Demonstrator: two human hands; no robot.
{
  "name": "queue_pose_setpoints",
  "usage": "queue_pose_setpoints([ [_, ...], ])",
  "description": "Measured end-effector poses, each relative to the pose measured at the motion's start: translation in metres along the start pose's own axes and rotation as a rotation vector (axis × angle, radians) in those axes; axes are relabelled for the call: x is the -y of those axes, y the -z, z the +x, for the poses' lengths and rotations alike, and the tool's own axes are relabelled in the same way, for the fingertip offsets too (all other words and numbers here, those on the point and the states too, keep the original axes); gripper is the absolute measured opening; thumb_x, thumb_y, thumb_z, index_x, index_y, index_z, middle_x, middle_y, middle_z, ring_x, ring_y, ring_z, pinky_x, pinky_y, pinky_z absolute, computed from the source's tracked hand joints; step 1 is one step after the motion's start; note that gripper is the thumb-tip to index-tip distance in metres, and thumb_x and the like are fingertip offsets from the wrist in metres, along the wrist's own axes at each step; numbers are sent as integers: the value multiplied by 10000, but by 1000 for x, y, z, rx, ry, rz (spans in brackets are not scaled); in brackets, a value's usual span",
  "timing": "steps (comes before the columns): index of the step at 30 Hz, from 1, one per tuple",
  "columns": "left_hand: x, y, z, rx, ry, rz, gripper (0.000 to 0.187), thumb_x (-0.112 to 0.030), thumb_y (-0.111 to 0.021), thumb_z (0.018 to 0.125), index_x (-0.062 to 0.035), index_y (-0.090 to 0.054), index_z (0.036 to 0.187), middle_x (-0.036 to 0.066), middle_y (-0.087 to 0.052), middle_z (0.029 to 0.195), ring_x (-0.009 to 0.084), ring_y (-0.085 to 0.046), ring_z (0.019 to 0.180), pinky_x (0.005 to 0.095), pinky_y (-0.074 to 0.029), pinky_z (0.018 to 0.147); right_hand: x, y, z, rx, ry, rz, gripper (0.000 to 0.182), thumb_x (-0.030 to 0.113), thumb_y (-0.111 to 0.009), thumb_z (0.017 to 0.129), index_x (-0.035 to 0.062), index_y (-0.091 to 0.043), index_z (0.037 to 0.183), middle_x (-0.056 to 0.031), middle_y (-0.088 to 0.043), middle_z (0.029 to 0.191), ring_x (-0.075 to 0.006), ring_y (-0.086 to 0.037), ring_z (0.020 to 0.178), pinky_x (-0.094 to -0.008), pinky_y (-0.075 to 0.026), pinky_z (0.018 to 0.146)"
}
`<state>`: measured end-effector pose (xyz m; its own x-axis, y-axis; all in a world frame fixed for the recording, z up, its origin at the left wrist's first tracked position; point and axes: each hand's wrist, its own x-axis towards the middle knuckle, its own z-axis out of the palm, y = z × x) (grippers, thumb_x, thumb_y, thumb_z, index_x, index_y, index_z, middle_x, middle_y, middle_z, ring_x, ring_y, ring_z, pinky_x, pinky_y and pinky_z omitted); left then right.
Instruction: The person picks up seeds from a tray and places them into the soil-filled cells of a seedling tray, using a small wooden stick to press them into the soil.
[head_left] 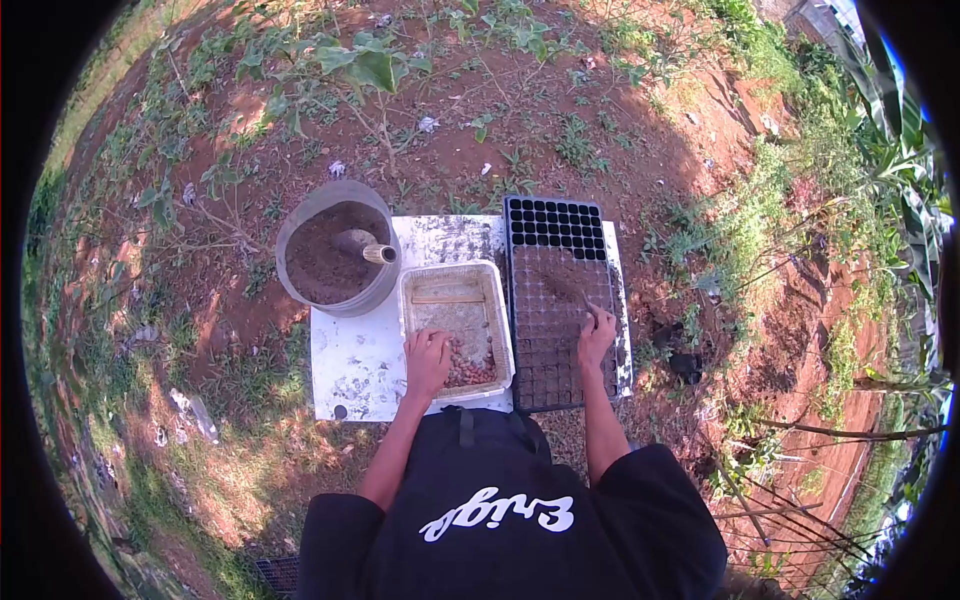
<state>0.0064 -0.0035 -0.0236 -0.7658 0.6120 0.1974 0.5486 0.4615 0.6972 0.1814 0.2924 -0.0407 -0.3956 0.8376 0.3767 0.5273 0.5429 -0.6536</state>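
Observation:
A pale rectangular basin [455, 270] with reddish seeds [472, 370] in its near part stands on a white board. My left hand [429, 357] rests over the basin's left side beside the seeds, its fingers lying spread. To the right is a black seedling tray [560, 345]; soil fills most of its cells, while the far rows are unfilled. Over the tray's right side, my right hand [598, 335] is closed around a small thin object that points up and left toward the loose soil [565, 285]. What that object is cannot be made out.
A grey bucket [290, 275] of dark soil, with a scoop [378, 253] in it, stands at the board's far left corner. The white board [350, 365] lies on reddish ground. A leafy plant [372, 68] grows beyond it, with weeds all around.

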Motion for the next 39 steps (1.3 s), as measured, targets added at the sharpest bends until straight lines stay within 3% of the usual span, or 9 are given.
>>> queue_pose_setpoints([
  [2,-13,-6,11,31,-39,2,187,-97,-619,854,-117,-701,1021,52,-596,1107,272,-539,1048,429,-379,948,-10,-2,28,-15,55,-5,263,-12,-570,897,57,-666,1132,-135,-650,958,-312,-615,921,-402,-486,834],
  [4,-28,-16,21,62,-75,2,203,-100,-616,861,-115,-696,1046,63,-593,1125,279,-536,1061,436,-383,954,-15,-9,58,101,-67,129,266,-20,-540,902,48,-667,1126,-161,-679,954,-316,-653,891,-407,-499,811],
  [6,-45,-30,31,150,-255,-31,229,-119,-624,868,-99,-675,1090,83,-585,1196,285,-515,1162,451,-385,1004,-16,-16,83,119,-6,157,250,9,-522,905,22,-655,1116,-192,-691,977,-348,-665,884,-425,-507,826],
  [8,-65,-57,39,232,-345,-87,236,-136,-625,877,-89,-664,1105,102,-571,1236,293,-495,1211,455,-378,1033,-10,-20,106,237,36,-12,223,38,-517,913,16,-668,1075,-222,-682,960,-380,-662,876,-431,-510,807],
  [9,-74,-72,44,317,-436,-145,247,-153,-626,886,-78,-652,1120,120,-557,1276,302,-476,1260,459,-371,1061,-10,-30,121,320,-43,-77,219,65,-513,917,20,-683,1047,-248,-671,925,-402,-659,881,-441,-509,809],
  [12,-85,-96,46,344,-498,-72,252,-184,-621,903,-69,-649,1126,143,-520,1344,316,-450,1305,451,-341,1108,-19,-48,132,333,68,-64,209,78,-526,914,18,-687,1033,-247,-667,882,-414,-653,868,-457,-504,802],
  [19,-76,-105,41,410,-497,81,302,-247,-588,926,-71,-629,1169,154,-487,1386,306,-412,1341,438,-327,1114,-16,-57,143,358,178,-141,183,32,-498,919,3,-668,983,-262,-643,844,-434,-637,836,-504,-495,747],
  [29,-77,-102,43,448,-468,65,311,-246,-573,924,-59,-621,1168,161,-479,1398,304,-401,1351,439,-328,1108,2,-60,142,448,161,-292,215,47,-453,929,-15,-655,969,-282,-644,822,-449,-644,812,-528,-505,716],
  [39,-75,-102,42,429,-468,31,291,-229,-580,910,-39,-636,1124,181,-483,1394,315,-417,1333,435,-345,1092,-12,-73,137,414,-52,-228,197,110,-506,916,-8,-663,926,-270,-674,831,-435,-670,817,-493,-529,736],
])
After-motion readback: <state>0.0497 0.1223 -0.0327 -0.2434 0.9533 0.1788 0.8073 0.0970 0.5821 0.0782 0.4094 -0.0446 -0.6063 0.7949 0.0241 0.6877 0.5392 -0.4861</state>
